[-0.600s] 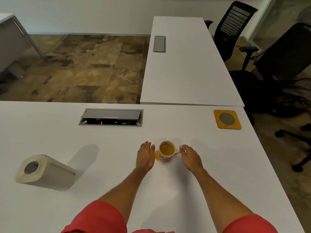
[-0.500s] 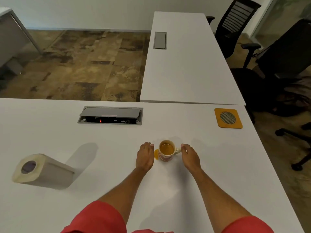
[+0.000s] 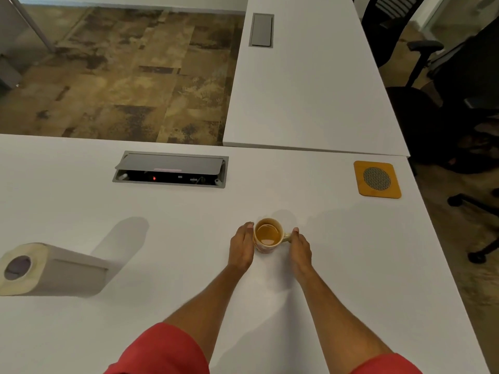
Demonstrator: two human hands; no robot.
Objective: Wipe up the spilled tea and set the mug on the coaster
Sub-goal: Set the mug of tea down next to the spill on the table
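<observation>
A cream mug [image 3: 267, 242] holding amber tea stands upright on the white desk [image 3: 351, 265], near its middle. My left hand [image 3: 241, 248] lies on edge against the mug's left side, fingers straight. My right hand [image 3: 301, 248] is at the mug's right, fingertips touching the handle. The orange square coaster [image 3: 377, 179] with a dark mesh circle lies at the desk's far right corner, well away from the mug. A paper towel roll [image 3: 51, 268] lies on its side at the left. No spilled tea shows; my left hand covers the spot left of the mug.
A grey cable box [image 3: 170, 170] with its lid ajar is set into the desk behind the mug. A second white desk [image 3: 305, 76] extends away at the back. Black office chairs [image 3: 459, 90] stand to the right, beyond the desk edge.
Both hands have closed in on the mug from either side. The small orange patch left of the mug is now hidden under my left hand. The camera has tilted down.
</observation>
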